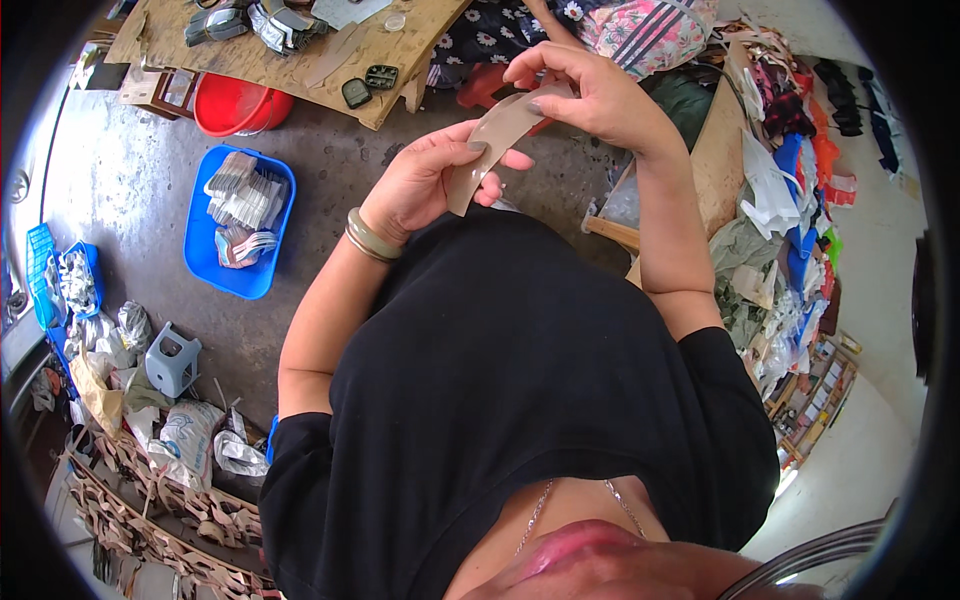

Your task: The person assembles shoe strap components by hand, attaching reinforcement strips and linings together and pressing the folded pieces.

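A beige, curved, flat strip (507, 122) spans my two hands above my lap. It has a slight gloss, and I cannot tell what material it is. My left hand (420, 172) pinches its lower part, thumb on top and fingers underneath. A bangle (372, 236) circles the left wrist. At the strip's upper end, my right hand (598, 98) grips it between thumb and fingers, with the wrist bent over. The strip bows between the two grips.
Ahead, a wooden table (405, 85) bears dark bundles and small green cases (380, 76). A red bucket (240, 105) stands beneath. To the left is a blue bin (200, 255) of stacked pieces, then a grey stool (172, 362). Scraps and bags (770, 190) pile up rightward. Another person's arm (550, 22) shows beyond.
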`<act>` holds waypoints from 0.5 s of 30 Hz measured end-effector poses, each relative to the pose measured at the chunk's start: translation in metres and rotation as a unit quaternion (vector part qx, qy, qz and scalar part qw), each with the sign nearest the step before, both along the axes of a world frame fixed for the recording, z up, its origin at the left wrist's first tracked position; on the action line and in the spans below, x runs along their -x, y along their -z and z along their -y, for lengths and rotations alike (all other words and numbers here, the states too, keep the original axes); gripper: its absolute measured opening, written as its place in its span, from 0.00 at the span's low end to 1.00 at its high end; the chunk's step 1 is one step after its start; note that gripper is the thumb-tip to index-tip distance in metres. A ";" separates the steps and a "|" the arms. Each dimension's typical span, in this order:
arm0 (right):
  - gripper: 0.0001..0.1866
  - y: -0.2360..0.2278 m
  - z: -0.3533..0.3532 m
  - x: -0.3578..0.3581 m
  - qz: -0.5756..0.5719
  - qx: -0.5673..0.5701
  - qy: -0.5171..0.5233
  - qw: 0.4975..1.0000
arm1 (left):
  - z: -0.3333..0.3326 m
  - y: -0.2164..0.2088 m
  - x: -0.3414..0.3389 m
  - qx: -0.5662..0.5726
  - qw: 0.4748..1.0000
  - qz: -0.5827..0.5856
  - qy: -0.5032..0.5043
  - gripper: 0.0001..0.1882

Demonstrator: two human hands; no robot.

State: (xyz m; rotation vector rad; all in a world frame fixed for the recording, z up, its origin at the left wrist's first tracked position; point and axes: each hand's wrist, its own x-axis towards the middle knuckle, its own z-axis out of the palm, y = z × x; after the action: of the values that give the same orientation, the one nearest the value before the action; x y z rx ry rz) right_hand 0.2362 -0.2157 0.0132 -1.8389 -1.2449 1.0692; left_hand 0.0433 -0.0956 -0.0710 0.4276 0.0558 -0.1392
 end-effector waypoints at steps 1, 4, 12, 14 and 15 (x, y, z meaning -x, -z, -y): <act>0.16 0.000 0.001 -0.001 0.016 -0.009 0.004 1.000 | -0.001 0.000 -0.001 -0.004 1.000 -0.002 0.005 0.24; 0.14 0.005 0.001 -0.004 0.096 -0.037 -0.017 0.995 | -0.001 -0.003 -0.004 -0.041 0.999 -0.010 0.013 0.22; 0.15 0.019 -0.018 0.015 0.122 0.002 -0.131 0.984 | 0.000 0.003 -0.006 -0.204 0.977 -0.046 0.046 0.15; 0.13 0.028 -0.018 0.016 0.119 0.031 -0.150 0.981 | -0.002 0.003 -0.003 -0.261 0.962 -0.062 0.060 0.15; 0.13 0.039 -0.015 0.016 0.122 0.003 -0.150 0.981 | -0.002 0.003 -0.002 -0.315 0.943 -0.082 0.071 0.15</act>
State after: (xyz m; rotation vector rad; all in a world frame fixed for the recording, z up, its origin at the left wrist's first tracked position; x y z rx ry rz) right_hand 0.2198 -0.2011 -0.0262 -1.8682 -1.7089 1.0225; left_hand 0.0453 -0.0937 -0.0737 1.0618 0.2375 -0.3011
